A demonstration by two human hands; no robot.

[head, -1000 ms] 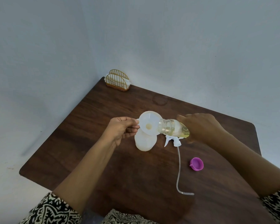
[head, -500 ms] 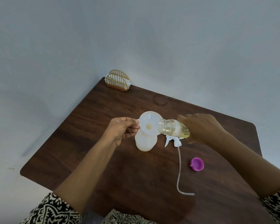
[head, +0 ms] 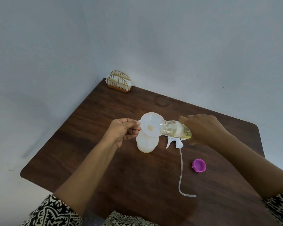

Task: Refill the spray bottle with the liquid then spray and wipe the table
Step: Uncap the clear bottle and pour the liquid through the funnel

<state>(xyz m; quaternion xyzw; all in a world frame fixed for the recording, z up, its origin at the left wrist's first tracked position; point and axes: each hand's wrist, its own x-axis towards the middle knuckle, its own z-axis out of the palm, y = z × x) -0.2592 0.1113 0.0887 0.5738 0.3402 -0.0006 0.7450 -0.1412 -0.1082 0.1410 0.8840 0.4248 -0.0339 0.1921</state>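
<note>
A translucent white spray bottle [head: 146, 143] stands on the dark wooden table [head: 104, 168] with a white funnel [head: 151, 123] in its neck. My left hand [head: 124, 131] pinches the funnel's tab at its left rim. My right hand [head: 203, 129] grips a clear refill bottle [head: 173, 129] of yellowish liquid, tipped almost flat with its mouth over the funnel's right rim. The white spray head [head: 175, 141] with its long clear tube [head: 180, 173] lies on the table just right of the spray bottle.
A purple cap [head: 198, 165] lies on the table to the right of the tube. A gold wire napkin holder [head: 119, 81] with white napkins stands at the table's far corner against the wall. A faint ring mark [head: 161, 100] shows on the wood behind the funnel.
</note>
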